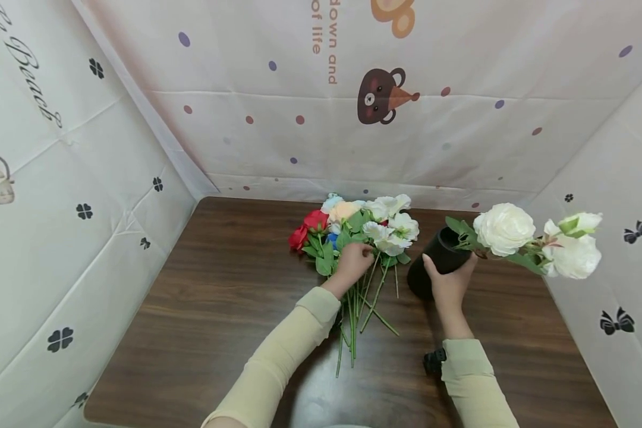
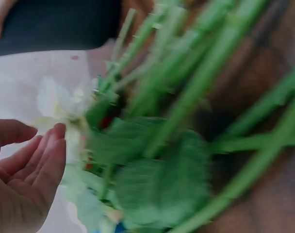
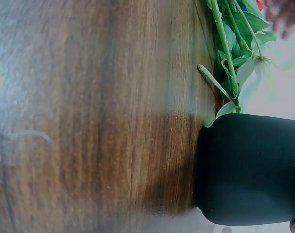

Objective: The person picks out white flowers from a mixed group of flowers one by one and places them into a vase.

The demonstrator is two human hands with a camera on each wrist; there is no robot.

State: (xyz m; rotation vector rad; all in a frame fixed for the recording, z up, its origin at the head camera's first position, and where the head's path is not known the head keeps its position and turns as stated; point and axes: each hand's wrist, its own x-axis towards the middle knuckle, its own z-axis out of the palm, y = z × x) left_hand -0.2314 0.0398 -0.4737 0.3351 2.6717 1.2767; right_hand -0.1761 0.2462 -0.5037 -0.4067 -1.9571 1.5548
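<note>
A black vase (image 1: 424,274) stands on the table at the right, with my right hand (image 1: 452,284) gripping it around its side near the rim. White roses (image 1: 504,230) with green leaves lean out of its mouth to the right. To its left lies a pile of artificial flowers, with red roses (image 1: 315,221), white blooms (image 1: 390,238) and peach and blue ones, their green stems (image 1: 353,327) pointing toward me. My left hand (image 1: 355,261) is over the stems just below the white blooms. In the left wrist view, its thumb and fingers (image 2: 53,155) are apart, with nothing between them.
The brown wooden table (image 1: 219,315) bears everything. Printed cloth walls (image 1: 235,142) rise behind it and at both sides. A dark wrist camera (image 1: 434,361) is on my right wrist. Part of a pale round object (image 1: 348,426) shows at the front edge.
</note>
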